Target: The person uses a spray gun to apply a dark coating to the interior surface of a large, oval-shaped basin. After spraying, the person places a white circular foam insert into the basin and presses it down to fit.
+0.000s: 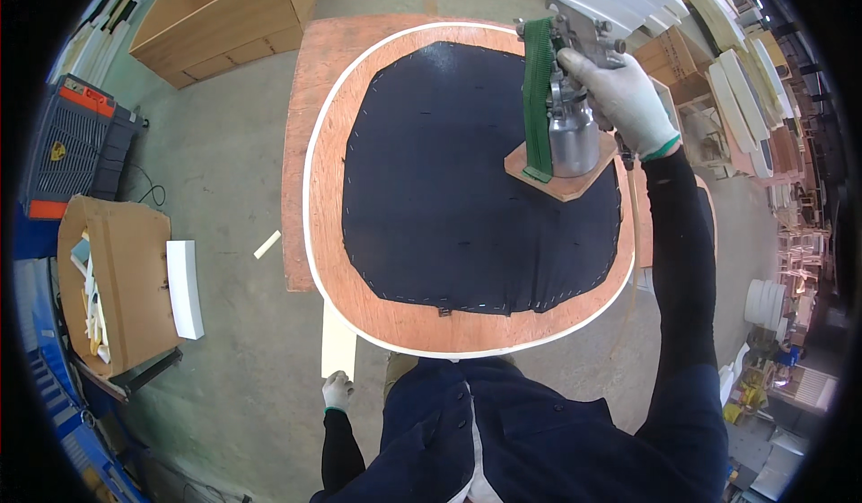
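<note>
The white-gloved right hand [624, 94] wraps closed around the handle of a silver metal spray gun [570, 99] whose cup rests on a small wooden block [575, 184]. The gun looks rigid, fairly heavy and top-loaded, so the handle seems the safest hold. The gloved left hand [338, 390] pinches a pale flat foam strip [338, 346] that looks light and soft.

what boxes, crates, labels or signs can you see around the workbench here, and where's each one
Cardboard box: floor, far left; open, brown, holding pale strips.
Plastic crate: floor, upper left; grey ribbed lid, orange edges, small yellow sticker.
Cardboard boxes: upper right, past the right hand; brown, stacked.
No signs or screens visible.
</note>
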`<state>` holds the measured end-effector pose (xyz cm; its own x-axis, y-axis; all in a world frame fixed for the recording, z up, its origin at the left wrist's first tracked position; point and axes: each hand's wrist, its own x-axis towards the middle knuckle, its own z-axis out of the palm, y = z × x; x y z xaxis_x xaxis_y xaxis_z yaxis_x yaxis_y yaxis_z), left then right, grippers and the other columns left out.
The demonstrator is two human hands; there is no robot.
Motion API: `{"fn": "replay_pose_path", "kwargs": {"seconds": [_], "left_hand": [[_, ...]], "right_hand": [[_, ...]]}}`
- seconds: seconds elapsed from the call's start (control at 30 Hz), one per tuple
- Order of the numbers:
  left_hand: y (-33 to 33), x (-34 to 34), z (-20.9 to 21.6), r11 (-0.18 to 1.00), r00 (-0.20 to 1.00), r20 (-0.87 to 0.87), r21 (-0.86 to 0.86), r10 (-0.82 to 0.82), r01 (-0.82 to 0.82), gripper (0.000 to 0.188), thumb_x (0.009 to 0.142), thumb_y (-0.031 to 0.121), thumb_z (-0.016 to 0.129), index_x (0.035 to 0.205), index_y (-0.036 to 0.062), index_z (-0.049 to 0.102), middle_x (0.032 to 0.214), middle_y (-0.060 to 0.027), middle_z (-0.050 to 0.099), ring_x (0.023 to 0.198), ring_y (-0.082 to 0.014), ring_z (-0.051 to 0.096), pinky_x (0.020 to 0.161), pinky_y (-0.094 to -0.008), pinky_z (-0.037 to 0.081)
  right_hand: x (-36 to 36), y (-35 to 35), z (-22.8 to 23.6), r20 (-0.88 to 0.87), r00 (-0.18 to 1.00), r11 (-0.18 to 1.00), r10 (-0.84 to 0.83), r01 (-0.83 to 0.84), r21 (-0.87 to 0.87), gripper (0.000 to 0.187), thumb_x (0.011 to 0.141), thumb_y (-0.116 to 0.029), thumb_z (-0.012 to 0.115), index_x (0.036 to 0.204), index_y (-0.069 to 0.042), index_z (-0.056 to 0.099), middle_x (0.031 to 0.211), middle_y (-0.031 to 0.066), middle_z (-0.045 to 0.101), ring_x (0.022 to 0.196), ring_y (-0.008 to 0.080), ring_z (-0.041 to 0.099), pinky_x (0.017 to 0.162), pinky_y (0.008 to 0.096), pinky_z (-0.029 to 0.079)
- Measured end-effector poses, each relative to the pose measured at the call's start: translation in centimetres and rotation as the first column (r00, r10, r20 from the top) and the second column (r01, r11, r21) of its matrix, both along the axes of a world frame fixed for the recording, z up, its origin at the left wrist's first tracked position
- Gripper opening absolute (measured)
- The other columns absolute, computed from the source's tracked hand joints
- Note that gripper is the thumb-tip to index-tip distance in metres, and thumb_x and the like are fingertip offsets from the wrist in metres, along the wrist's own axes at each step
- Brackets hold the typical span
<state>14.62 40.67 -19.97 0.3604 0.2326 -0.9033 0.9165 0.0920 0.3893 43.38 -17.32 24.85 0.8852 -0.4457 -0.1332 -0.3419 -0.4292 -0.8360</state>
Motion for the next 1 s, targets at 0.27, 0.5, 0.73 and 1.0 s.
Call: {"fn": "replay_pose_path", "kwargs": {"seconds": [0.27, 0.5, 0.73, 1.0], "left_hand": [[0.4, 0.6, -0.7, 0.997, 0.999, 0.034, -0.080, 0.019, -0.016, 0.025, 0.091, 0.013, 0.056, 0.113, 0.0006, 0.058, 0.083, -0.0041, 0.058, 0.060, -0.0128, 0.054, 0.050, -0.0280, 0.041], [-0.3, 0.5, -0.8, 1.000, 0.999, 0.026, -0.001, -0.019, 0.019, 0.026, 0.092, 0.016, 0.057, 0.113, 0.0008, 0.059, 0.083, -0.0043, 0.058, 0.062, -0.0122, 0.054, 0.052, -0.0275, 0.042], [0.0, -0.1, 0.0, 0.999, 0.999, 0.011, -0.007, 0.033, -0.033, 0.023, 0.091, 0.012, 0.055, 0.111, 0.0011, 0.059, 0.080, -0.0032, 0.057, 0.060, -0.0112, 0.052, 0.050, -0.0268, 0.040], [1.5, -1.9, -1.2, 0.991, 0.994, -0.009, -0.084, 0.106, -0.106, 0.018, 0.091, 0.008, 0.053, 0.106, 0.0016, 0.059, 0.077, -0.0018, 0.054, 0.058, -0.0103, 0.050, 0.048, -0.0263, 0.038]], "right_hand": [[1.0, -2.9, -1.0, -0.033, 0.999, 0.998, -0.012, 0.010, -0.059, 0.029, 0.090, -0.034, 0.068, 0.087, -0.005, 0.064, 0.061, -0.0056, 0.051, 0.045, 0.0025, 0.039, 0.040, 0.0217, 0.028], [1.8, -4.6, -1.2, -0.022, 0.999, 0.997, -0.040, 0.038, -0.064, 0.030, 0.090, -0.034, 0.068, 0.092, -0.005, 0.065, 0.061, -0.0061, 0.051, 0.045, 0.0024, 0.040, 0.040, 0.0215, 0.028], [3.0, -2.4, -1.6, -0.036, 0.999, 1.000, 0.017, -0.018, -0.018, 0.030, 0.090, -0.034, 0.068, 0.096, -0.005, 0.066, 0.064, -0.0061, 0.053, 0.046, 0.0014, 0.038, 0.040, 0.0208, 0.028], [4.0, 0.7, -1.5, -0.042, 0.995, 0.996, 0.087, -0.088, -0.023, 0.031, 0.090, -0.035, 0.068, 0.095, -0.005, 0.067, 0.063, -0.0058, 0.054, 0.047, 0.0015, 0.040, 0.041, 0.0207, 0.029]]}}
